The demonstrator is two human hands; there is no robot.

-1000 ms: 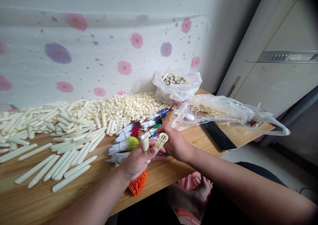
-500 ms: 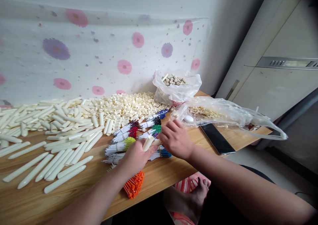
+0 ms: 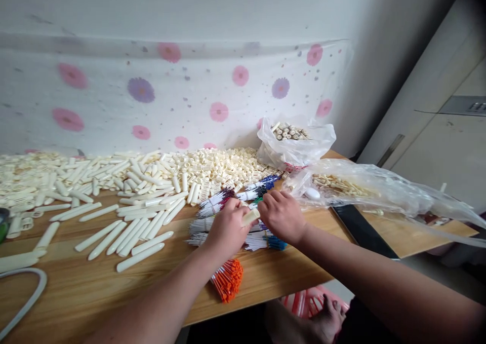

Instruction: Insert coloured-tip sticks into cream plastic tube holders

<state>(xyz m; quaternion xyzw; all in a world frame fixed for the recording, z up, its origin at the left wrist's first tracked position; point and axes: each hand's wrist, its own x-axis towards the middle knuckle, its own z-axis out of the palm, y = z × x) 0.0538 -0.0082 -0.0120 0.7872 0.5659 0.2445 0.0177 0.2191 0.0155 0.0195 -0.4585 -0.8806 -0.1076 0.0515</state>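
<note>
My left hand (image 3: pixel 230 228) is closed around a short cream plastic tube (image 3: pixel 249 217), which looks like a pen barrel part. Right beside it, my right hand (image 3: pixel 283 216) is curled shut at the tube's end; its fingertips and anything they pinch are hidden. Below both hands lie bundles of thin white refills with coloured tips, among them a blue-tipped bundle (image 3: pixel 276 241), a dark red-tipped bundle (image 3: pixel 214 202) and an orange-tipped bundle (image 3: pixel 230 280) nearer the table edge. Left of them, long cream pen barrels (image 3: pixel 134 235) are laid out on the wood.
A heap of small cream parts (image 3: pixel 224 167) runs along the wall. Back right stands a plastic bag (image 3: pixel 283 151) of assembled pieces, with an open clear bag (image 3: pixel 402 187) of thin cream parts beside it. A black phone (image 3: pixel 364 232) and a white cable (image 3: pixel 36 288) lie on the table (image 3: pixel 182 288).
The view has swung left, so everything sits further right in the picture. My hands have come closer together, and the tube in my left hand now points toward my right fingers.
</note>
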